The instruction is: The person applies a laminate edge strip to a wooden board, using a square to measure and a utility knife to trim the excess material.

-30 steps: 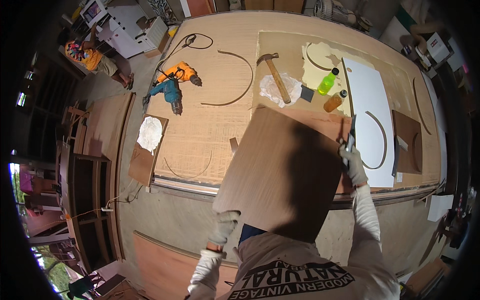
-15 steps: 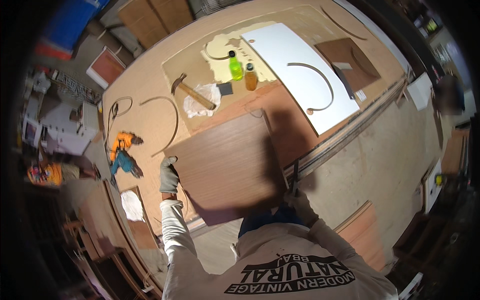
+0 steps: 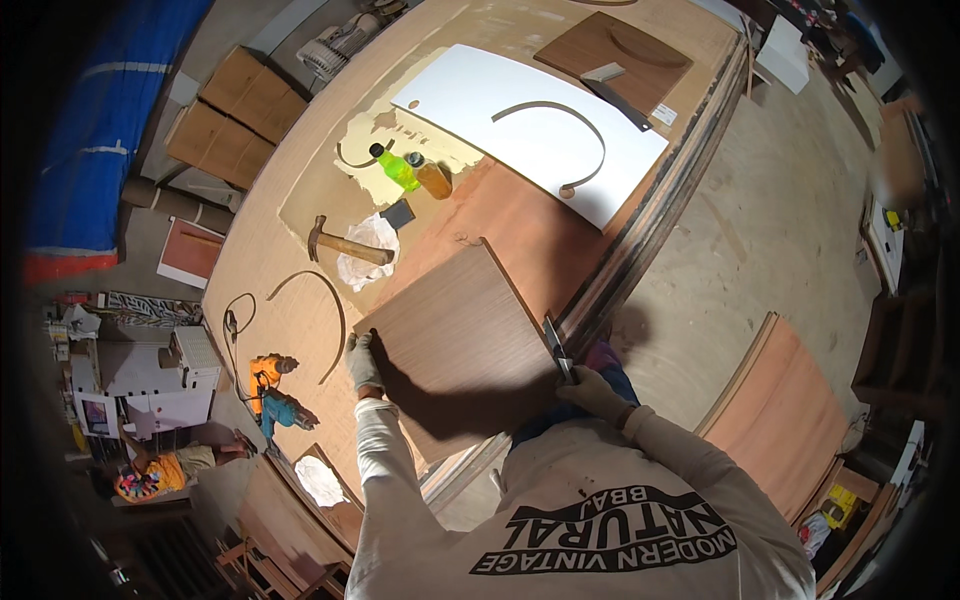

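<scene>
1. Hands came first, low in the frame: the left hand (image 3: 364, 362), gloved, gripped the left edge of the brown veneer panel (image 3: 460, 345) with fingers curled round it, while the right hand (image 3: 597, 393), also gloved, was closed on the panel's right edge beside a thin metal blade or rule (image 3: 556, 346); which of the two it truly clasped I could not tell.
2. Panel lay flat at centre frame, on the near part of the big workbench (image 3: 300, 250), its lower corner overhanging the bench edge toward the body. By my judgement it was being set down or squared up, with cutting or gluing not yet begun.
3. Beyond it, upper centre, sat a hammer (image 3: 345, 243) on a crumpled white bag (image 3: 372, 246), a green bottle (image 3: 397, 167) and an amber bottle (image 3: 431, 177).
4. Farther, a white board (image 3: 480, 100) carried a curved wooden strip (image 3: 560, 125).
5. Hidden: the panel's underside, the right palm, and the frame's dark rim; an orange drill (image 3: 272, 385) at lower left was small and blurred.
</scene>
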Motion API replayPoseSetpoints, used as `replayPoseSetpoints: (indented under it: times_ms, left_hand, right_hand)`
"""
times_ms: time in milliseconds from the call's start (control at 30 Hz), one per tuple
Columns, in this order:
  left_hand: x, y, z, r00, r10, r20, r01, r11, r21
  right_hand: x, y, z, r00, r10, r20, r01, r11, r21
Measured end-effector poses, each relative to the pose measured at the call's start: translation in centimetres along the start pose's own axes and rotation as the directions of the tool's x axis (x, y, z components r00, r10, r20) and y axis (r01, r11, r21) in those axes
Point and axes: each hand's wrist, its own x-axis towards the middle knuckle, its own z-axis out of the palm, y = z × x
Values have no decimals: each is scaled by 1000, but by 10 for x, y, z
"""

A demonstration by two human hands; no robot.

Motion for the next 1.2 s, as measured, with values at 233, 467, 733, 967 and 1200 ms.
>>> replayPoseSetpoints:
  times_ms: [233, 467, 733, 967, 1200]
  left_hand:
    - [-115, 62, 86, 747, 624, 229, -619, 526, 584]
    - [-164, 72, 235, 779, 474, 411, -624, 525, 579]
    - [-105, 96, 277, 825, 504, 254, -547, 602, 582]
    - [-119, 89, 273, 837, 505, 209, -532, 664, 526]
    - [-124, 100, 266, 856, 389, 341, -517, 638, 571]
  right_hand:
    - [20, -26, -72, 992, -116, -58, 98, 961, -258]
    - [114, -123, -146, 926, -375, 33, 330, 765, -553]
    - [191, -171, -193, 788, -448, 422, 610, 484, -627]
    - [259, -229, -178, 712, -250, 656, 692, 87, -717]
    - [310, -237, -156, 578, -249, 777, 798, -23, -602]
